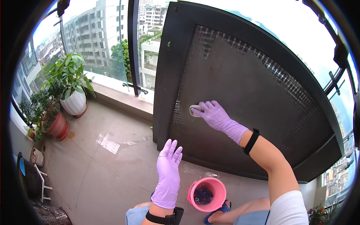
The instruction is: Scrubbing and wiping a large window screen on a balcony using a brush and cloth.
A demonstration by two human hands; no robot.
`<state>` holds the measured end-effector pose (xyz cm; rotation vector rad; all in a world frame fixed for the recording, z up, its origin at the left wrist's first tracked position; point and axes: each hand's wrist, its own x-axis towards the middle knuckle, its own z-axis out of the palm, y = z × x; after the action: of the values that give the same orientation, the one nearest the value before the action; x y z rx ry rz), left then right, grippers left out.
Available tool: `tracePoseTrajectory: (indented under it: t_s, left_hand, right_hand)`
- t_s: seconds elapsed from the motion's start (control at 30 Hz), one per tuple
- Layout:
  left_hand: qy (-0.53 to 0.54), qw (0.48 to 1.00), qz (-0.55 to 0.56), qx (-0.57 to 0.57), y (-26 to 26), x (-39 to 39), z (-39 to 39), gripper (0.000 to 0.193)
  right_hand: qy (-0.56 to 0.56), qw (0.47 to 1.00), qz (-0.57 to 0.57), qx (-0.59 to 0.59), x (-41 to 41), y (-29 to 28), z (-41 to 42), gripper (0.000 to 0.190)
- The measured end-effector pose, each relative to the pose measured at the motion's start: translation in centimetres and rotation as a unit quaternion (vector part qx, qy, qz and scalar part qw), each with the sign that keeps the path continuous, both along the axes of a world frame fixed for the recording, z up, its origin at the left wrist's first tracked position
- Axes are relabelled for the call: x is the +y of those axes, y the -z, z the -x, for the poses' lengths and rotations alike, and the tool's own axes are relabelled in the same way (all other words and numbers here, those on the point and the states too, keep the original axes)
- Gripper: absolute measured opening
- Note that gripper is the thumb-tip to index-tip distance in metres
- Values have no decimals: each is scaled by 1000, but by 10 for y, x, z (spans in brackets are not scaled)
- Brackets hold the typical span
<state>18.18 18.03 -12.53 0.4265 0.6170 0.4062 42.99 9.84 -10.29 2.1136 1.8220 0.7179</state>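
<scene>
A large dark framed mesh screen panel point(239, 84) stands before me, wet-looking, with light showing through parts of its mesh. My right hand point(215, 115), in a purple glove, grips a pale scrubbing brush point(194, 111) against the left part of the mesh. My left hand point(169, 171), also gloved, is raised empty near the panel's lower left corner, fingers slightly apart and touching nothing. Below and between my arms, a pink bucket point(223, 194) stands on the floor with dark liquid or dark material inside; which of these cannot be told.
Potted plants in a white pot point(74, 103) and a red pot point(58, 126) stand at the left by a low ledge point(123, 102) with glass railing. A white-legged item point(41, 180) is at the far left. The tiled floor point(92, 174) has wet patches.
</scene>
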Motion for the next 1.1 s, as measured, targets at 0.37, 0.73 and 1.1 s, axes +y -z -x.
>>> tracePoseTrajectory:
  t_s: [0.37,0.73,1.1]
  left_hand:
    - [-8,1000,-7,4,-3,8,4,46]
    - [-9,1000,-26,11,5,-1,-5,46]
    - [23,999,-40,19,6,-22,-27,45]
  right_hand:
    - [18,944,-294,-153,69,-83,-17,45]
    - [28,944,-284,-165,-3,-111,-5,48]
    - [76,991,-82,-75,-197,-29,-26,41]
